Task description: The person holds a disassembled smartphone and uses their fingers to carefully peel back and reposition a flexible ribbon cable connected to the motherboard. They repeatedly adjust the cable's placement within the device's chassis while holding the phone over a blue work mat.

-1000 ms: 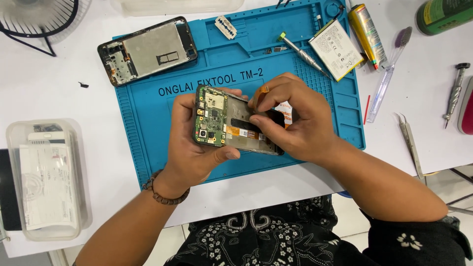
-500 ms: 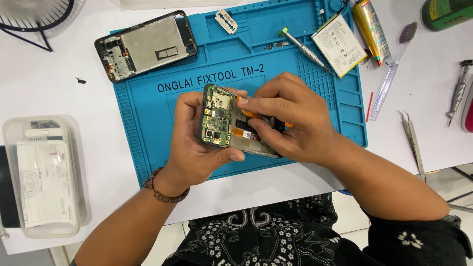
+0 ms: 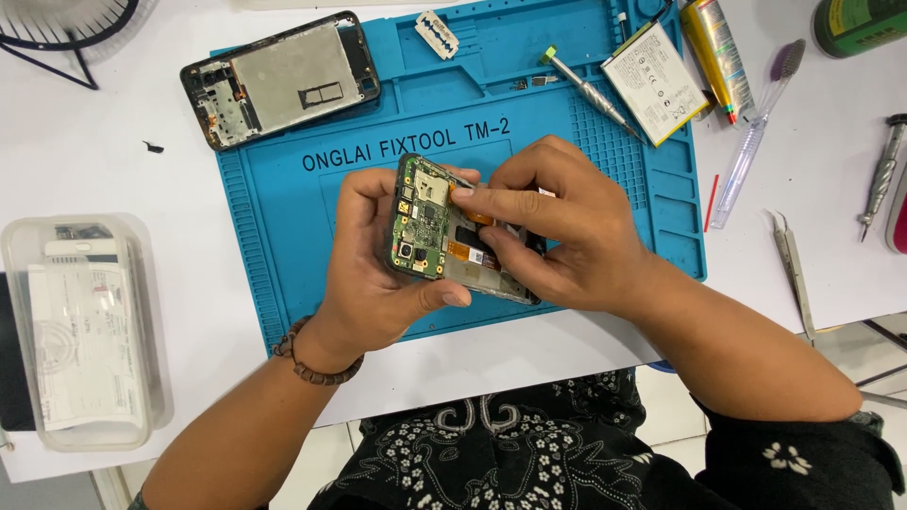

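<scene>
Phone (image 3: 444,231) now lower over blue mat (image 3: 274,208)

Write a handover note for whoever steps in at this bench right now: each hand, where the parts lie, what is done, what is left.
Left hand: grips the opened phone above the blue mat, green circuit board facing up.
Right hand: fingertips pressing on the orange flex cable beside the board.
Parts: phone frame at the mat's top left; battery, screwdriver and razor blade along its top; tweezers on the table to the right.
Done: phone opened, battery out.
Left: board is in the phone; whether the flex is connected cannot be seen.
</scene>
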